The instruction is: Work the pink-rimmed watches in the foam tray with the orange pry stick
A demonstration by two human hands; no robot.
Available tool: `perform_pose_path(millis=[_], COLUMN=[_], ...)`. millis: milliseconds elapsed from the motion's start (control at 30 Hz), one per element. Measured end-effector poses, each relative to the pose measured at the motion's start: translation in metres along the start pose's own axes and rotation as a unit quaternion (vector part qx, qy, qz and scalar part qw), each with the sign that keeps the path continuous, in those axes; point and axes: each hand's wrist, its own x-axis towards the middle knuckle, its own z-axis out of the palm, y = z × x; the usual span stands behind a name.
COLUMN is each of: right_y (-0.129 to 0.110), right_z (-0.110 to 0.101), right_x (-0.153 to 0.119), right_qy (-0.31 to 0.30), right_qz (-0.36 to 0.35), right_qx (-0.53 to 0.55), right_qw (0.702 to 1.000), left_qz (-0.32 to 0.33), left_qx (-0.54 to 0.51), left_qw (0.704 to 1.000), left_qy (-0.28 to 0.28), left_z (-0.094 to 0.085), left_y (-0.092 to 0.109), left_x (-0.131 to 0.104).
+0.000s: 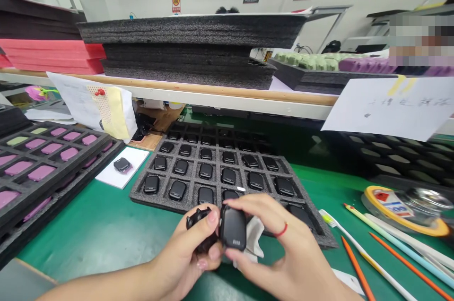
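Note:
My right hand [283,237] grips a black square smartwatch body [234,230] by its edges, thumb below and fingers on top. A crumpled white cloth [255,237] shows behind the watch body, by the right palm. Closed around black parts with small prongs [197,218], my left hand [187,249] meets the watch body's left side; fingers partly cover these parts, so their exact kind is unclear. Just beyond both hands lies a dark grey foam tray [159,201], with similar black watch bodies [205,171] in its compartments.
Stacked foam trays [102,147] with purple and green pieces stand left. One watch body [122,165] lies on a white pad [136,155]. On the right are a toothbrush [365,253], orange sticks [356,268] and a yellow tape roll [372,197]. A shelf edge [213,98] spans the back.

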Motion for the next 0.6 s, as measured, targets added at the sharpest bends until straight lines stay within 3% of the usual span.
perform_pose_path(millis=[133, 233, 367, 467, 600], right_y=[0.025, 0.040, 0.045, 0.035, 0.010], right_z=[0.000, 0.011, 0.022, 0.016, 0.008], right_x=[0.001, -0.003, -0.008, -0.008, -0.004], right_qy=[0.017, -0.033, -0.074, -0.037, -0.005], right_qz=[0.080, 0.093, 0.086, 0.062, -0.032], right_qx=[-0.075, -0.083, -0.074, -0.035, 0.028], right_qw=[0.994, 0.992, 0.991, 0.997, 0.999], left_qz=[0.087, 0.123, 0.063, 0.011, -0.046], left_qx=[-0.011, 0.010, 0.019, -0.002, -0.024], left_qw=[0.991, 0.983, 0.994, 0.999, 0.999], left_qy=[0.100, 0.134, 0.093, 0.037, -0.011], left_z=[0.004, 0.005, 0.003, 0.001, 0.001], left_y=[0.010, 0.016, 0.014, 0.010, 0.005], left_x=[0.003, 0.004, 0.006, 0.006, 0.004])
